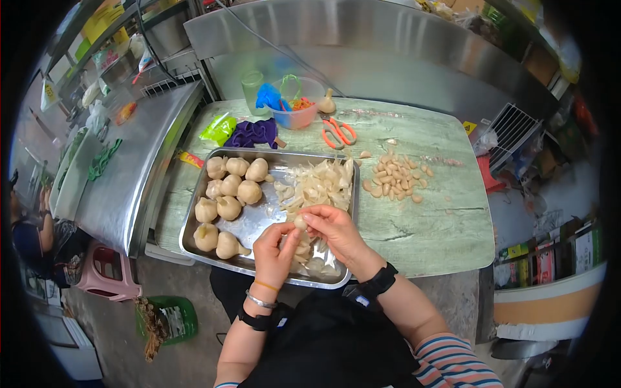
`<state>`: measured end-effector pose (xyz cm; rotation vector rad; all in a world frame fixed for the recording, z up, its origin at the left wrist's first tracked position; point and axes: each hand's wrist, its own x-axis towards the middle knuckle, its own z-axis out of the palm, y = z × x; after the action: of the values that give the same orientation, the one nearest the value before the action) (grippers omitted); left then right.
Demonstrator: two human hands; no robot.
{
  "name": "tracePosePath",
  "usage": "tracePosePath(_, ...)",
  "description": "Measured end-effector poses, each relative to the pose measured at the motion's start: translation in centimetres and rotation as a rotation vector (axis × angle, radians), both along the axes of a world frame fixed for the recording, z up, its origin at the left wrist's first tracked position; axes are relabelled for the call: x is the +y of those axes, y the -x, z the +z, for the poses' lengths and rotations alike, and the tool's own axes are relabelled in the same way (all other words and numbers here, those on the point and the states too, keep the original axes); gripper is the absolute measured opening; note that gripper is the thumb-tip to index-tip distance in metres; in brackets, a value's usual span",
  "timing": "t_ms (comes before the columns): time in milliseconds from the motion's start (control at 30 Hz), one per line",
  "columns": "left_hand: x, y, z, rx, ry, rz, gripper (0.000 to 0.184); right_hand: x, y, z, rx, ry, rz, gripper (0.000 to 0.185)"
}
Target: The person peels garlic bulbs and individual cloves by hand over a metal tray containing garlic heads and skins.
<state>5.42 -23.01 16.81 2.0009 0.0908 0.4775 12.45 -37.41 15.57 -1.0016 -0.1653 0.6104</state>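
Note:
My left hand and my right hand meet over the metal tray, fingertips pinched together on one small garlic clove. How much of its skin is still on cannot be made out. Whole garlic bulbs fill the left side of the tray. Loose papery garlic skins are heaped on its right side, partly under my right hand. To the right of the tray, a pile of peeled garlic cloves lies on the green table.
Behind the tray are orange-handled scissors, a purple cloth, a bright green packet and a clear plastic tub. A steel counter stands to the left, with a pink stool below. Another person is at the far left.

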Motion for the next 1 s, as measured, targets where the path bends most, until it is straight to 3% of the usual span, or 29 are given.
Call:
tracePosePath(200, 0.5, 0.2, -0.7, -0.002, 0.025, 0.019, 0.011, 0.7, 0.5, 0.5, -0.202, 0.155, 0.004, 0.034)
tracePosePath(233, 0.6, 0.1, -1.1, 0.039, 0.161, 0.008, 0.011, 0.7, 0.5, 0.8, -0.214, 0.172, 0.022, 0.035)
tracePosePath(267, 0.7, 0.0, -1.5, 0.08, 0.298, -0.004, 0.01, 0.6, 0.6, 1.0, -0.214, 0.172, 0.022, 0.035)
tracePosePath(367, 1.0, -0.1, -1.7, 0.098, 0.383, -0.036, 0.009, 0.6, 0.7, 1.4, -0.193, 0.065, 0.036, 0.036)
tracePosePath(567, 0.9, -0.3, -1.7, 0.057, 0.384, 0.02, 0.011, 0.5, 0.9, 0.8, -0.198, 0.052, 0.053, 0.028)
tracePosePath(800, 0.8, -0.3, -1.9, 0.046, 0.309, 0.04, 0.011, 0.1, -0.3, -0.2, 0.107, -0.085, 0.043, 0.024)
tracePosePath(867, 0.9, -0.2, -2.1, 0.053, 0.427, 0.029, 0.011, -0.2, -0.6, 0.0, 0.154, -0.125, 0.033, 0.024)
tracePosePath(933, 1.1, -0.4, -2.8, 0.049, 0.491, 0.038, 0.011, -0.2, -0.6, 1.0, 0.175, -0.33, -0.04, 0.021)
tracePosePath(1000, 1.4, -0.6, -2.6, 0.036, 0.549, 0.062, 0.011, 0.1, -0.2, 1.1, 0.245, -0.276, -0.108, 0.017)
